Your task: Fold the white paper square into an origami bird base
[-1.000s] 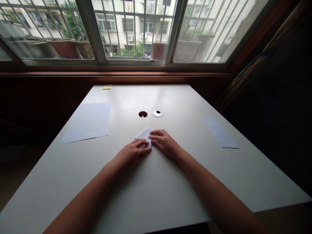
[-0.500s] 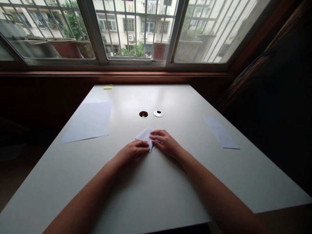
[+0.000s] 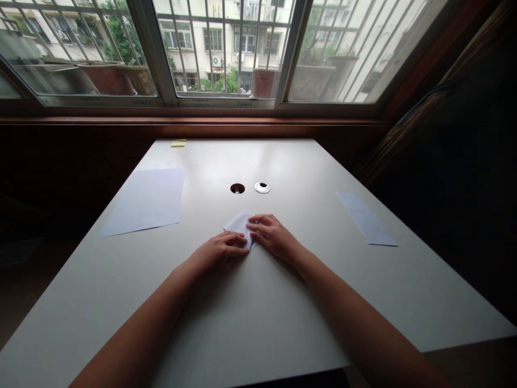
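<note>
The white folded paper [image 3: 238, 220] is a small pointy-cornered piece with a fold line showing, sitting mid-tabletop [image 3: 250, 312]. Left hand [image 3: 224, 249] and right hand [image 3: 272, 236] are close together, fingers down on it; can't tell if they're gripping or just pressing. Edges are well apart from it, white surface showing all round. Count: one big sheet [image 3: 147, 202] left, one paper strip [image 3: 367, 219] right, one hole [image 3: 237, 188], one round cover [image 3: 262, 188].

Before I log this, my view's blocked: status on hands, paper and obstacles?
Left hand and right hand both on folded paper. Paper on tabletop, partly covered by hands. No obstruction seen; open hole beyond it.
</note>
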Motion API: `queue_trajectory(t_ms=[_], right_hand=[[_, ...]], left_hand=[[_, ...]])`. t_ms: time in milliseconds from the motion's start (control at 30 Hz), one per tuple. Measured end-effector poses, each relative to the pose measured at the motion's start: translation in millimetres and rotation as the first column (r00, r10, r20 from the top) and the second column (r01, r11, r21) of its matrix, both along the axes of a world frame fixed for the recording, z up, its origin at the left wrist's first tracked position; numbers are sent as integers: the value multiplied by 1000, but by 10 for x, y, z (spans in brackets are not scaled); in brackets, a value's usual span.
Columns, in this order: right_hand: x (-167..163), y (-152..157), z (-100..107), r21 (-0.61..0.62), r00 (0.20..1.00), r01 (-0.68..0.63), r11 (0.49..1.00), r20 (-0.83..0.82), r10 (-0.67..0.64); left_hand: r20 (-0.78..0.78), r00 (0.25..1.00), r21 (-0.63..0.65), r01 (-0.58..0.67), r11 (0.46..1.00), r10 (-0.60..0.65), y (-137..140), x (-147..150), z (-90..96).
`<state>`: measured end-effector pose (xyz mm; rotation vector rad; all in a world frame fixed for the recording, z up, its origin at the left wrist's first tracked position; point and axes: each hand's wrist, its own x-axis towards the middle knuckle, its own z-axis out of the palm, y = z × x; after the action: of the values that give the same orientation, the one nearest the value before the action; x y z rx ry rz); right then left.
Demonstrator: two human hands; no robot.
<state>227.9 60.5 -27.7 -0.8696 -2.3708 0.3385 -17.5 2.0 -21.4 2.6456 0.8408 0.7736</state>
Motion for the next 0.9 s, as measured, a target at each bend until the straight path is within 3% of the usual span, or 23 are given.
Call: queue_trajectory(t_ms=[267, 667, 900], right_hand=[[-6, -9, 12, -14, 1000, 7, 1000, -2, -7], [-25, -35, 43, 5, 998, 28, 1000, 56, -28], [-33, -49, 45, 25, 997, 28, 999, 69, -30]], left_hand=[[-15, 999, 14, -44, 999, 44, -43, 54, 34], [-62, 958, 29, -280, 959, 282, -50, 98, 90], [-59, 938, -5, -342, 940, 341, -69, 128, 86]])
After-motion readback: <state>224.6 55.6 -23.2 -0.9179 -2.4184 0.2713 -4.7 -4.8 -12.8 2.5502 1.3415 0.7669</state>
